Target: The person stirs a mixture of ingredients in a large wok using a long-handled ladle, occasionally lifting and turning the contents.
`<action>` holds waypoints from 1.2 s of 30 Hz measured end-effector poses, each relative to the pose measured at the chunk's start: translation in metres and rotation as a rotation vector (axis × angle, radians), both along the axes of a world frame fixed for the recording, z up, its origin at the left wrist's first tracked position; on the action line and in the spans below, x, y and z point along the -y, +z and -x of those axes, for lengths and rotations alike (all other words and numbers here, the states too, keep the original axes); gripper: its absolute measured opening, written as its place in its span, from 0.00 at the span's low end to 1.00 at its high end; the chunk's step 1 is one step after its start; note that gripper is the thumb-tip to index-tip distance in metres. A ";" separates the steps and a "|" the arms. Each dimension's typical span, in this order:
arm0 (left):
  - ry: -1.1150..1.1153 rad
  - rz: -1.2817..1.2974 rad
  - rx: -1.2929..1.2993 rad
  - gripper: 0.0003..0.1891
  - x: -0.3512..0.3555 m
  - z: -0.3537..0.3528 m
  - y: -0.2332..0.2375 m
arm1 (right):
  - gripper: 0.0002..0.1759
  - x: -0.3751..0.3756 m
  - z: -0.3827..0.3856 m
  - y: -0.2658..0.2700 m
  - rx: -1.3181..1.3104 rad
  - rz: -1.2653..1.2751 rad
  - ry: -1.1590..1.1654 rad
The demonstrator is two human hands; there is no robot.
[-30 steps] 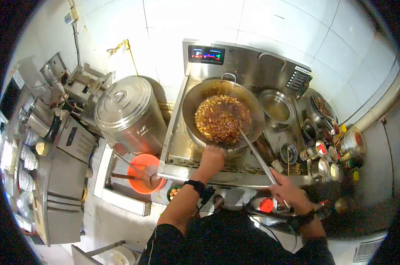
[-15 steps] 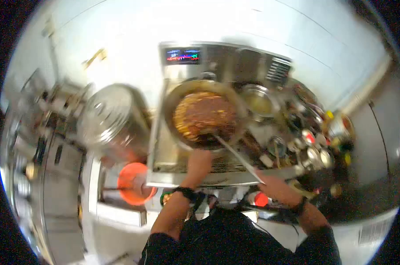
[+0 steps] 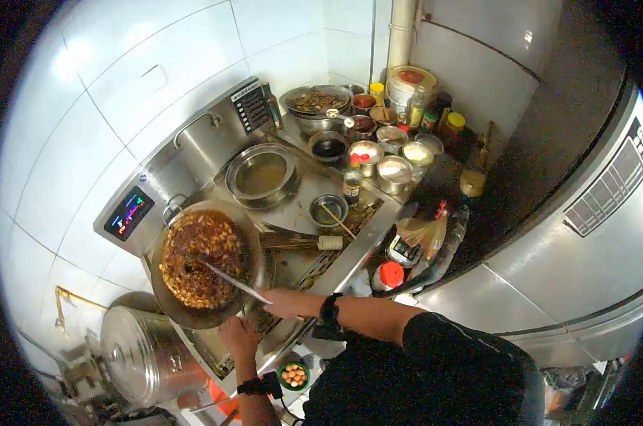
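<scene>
A large wok (image 3: 167, 297) on the stove holds dark reddish-brown sauce with many pale yellow chunks. My right hand (image 3: 282, 302) is wrapped round the long metal handle of a wok ladle (image 3: 231, 279), whose head is sunk in the food. My left hand (image 3: 238, 339) is closed at the wok's near rim, where a handle would sit; the fingers cover what they grip. Both wrists wear dark bands.
Right of the wok stands a metal pot (image 3: 291, 174) of liquid. Beyond are a small bowl (image 3: 328, 211) with a stick, seasoning bowls (image 3: 394, 170) and bottles. A lidded steel stockpot (image 3: 133, 355) stands left; a green bowl of eggs (image 3: 294, 376) sits below the stove edge.
My view has swung to the right, bringing the seasonings and side wall into sight, and is sharper. My right hand still holds the ladle in the wok; my left hand stays at the near rim.
</scene>
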State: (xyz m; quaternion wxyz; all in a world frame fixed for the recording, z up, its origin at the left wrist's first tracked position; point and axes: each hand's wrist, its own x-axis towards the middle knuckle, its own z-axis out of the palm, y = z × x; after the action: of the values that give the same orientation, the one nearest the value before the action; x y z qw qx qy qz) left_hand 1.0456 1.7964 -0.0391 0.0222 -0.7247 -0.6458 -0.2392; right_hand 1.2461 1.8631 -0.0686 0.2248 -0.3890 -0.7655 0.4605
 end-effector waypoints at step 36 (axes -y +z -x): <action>0.162 0.018 -0.046 0.17 -0.002 0.006 -0.028 | 0.38 -0.012 -0.036 0.054 -0.260 0.980 0.141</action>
State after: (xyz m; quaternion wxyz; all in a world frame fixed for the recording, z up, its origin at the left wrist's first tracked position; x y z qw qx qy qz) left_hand 1.0399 1.7986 -0.0667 0.0497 -0.6756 -0.7038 -0.2139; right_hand 1.2823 1.8750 -0.0145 0.0779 -0.3355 -0.4498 0.8240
